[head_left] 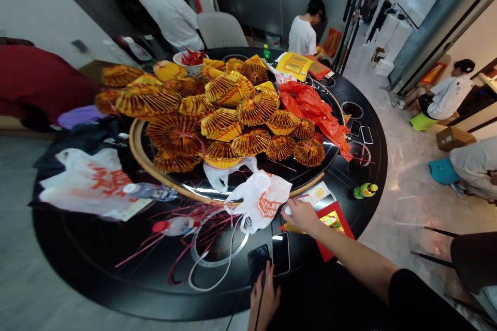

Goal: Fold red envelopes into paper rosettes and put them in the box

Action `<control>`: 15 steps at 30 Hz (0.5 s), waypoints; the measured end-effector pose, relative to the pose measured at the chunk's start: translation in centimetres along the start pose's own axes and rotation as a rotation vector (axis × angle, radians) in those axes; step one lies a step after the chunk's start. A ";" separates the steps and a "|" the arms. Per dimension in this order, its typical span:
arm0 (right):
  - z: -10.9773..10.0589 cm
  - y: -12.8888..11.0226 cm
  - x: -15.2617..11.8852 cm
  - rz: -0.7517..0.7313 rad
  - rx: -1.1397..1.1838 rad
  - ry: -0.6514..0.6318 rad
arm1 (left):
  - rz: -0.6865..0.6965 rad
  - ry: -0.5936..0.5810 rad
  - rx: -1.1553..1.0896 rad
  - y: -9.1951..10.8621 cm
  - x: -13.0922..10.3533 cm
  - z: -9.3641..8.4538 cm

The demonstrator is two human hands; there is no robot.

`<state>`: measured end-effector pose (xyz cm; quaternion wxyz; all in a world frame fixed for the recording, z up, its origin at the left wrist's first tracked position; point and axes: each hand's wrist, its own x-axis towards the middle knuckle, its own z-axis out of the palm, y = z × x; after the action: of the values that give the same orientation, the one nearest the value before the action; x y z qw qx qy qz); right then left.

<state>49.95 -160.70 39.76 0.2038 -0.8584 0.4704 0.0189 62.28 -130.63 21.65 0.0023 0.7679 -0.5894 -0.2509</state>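
My right hand (303, 214) reaches over the table, its fingers closed round a small whitish thing too small to name, beside a white plastic bag (260, 199) with orange print. Under that hand lie a red sheet with a colourful picture (334, 221) and a white card (319, 193). At the near edge of the table, my left hand (265, 292) has its fingers apart, close to a dark phone (258, 259); a thin dark cord runs over it. Another phone (281, 253) lies just right of that one.
Many folded gold-yellow paper pieces (221, 124) cover the turntable, with a red plastic bag (310, 108) beside them. Bottles (174, 226), red strips and a white cable (212, 288) lie in front. Several people sit or stand around.
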 end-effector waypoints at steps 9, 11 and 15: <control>-0.1 0.0 0.1 0.013 -0.044 0.000 | -0.123 0.030 0.000 0.4 -1.3 -0.1; 0.1 0.0 0.2 0.006 -0.044 -0.005 | -0.153 0.026 -0.002 0.8 -1.8 0.0; 0.3 0.1 0.2 -0.003 -0.044 -0.016 | -0.201 -0.015 -0.018 1.5 -1.9 0.0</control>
<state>50.08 -160.78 39.39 0.1885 -0.8633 0.4668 0.0356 60.56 -129.38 22.84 -0.0204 0.8210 -0.5072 -0.2611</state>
